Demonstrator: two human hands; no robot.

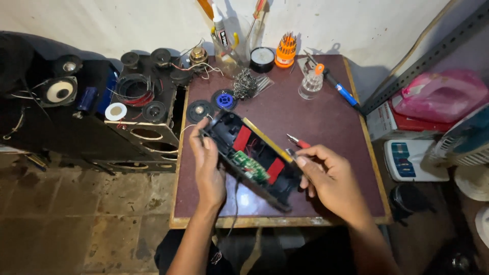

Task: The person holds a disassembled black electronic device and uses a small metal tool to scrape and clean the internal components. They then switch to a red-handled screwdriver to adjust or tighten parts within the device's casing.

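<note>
Hands of one person hold an opened black speaker housing (pixel 252 158) above the middle of a small dark red table (pixel 316 117), seen from a head camera looking down. The housing is tilted, its open side facing up, showing a green circuit board (pixel 250 166), two red pads and a yellow edge strip.

The left hand (pixel 208 165) grips the housing's left edge, fingers curled closed around the rim and thumb on the inside. The right hand (pixel 326 175) sits at the housing's right end, fingers bent and narrow, touching its edge; whether it also pinches a small tool cannot be told. Just beyond the right hand's fingertips, red-handled pliers (pixel 298 142) lie on the table.

Toward the far edge of the table from the housing stand an orange screwdriver bit set (pixel 286 51), a round black tin (pixel 262 59), a clear glass jar (pixel 310 84), a blue-handled soldering iron (pixel 338 86), a tangle of metal wool (pixel 245 83) and a glue bottle (pixel 220 33). Two round black speaker parts (pixel 211 105) lie between the wool and the housing.

Left of the table, a black speaker cabinet (pixel 147 109) lies on its back, covered with loose speaker cones and wires. Right of the table sit a pink plastic bag (pixel 440 94) and a white electric fan (pixel 466 140).
</note>
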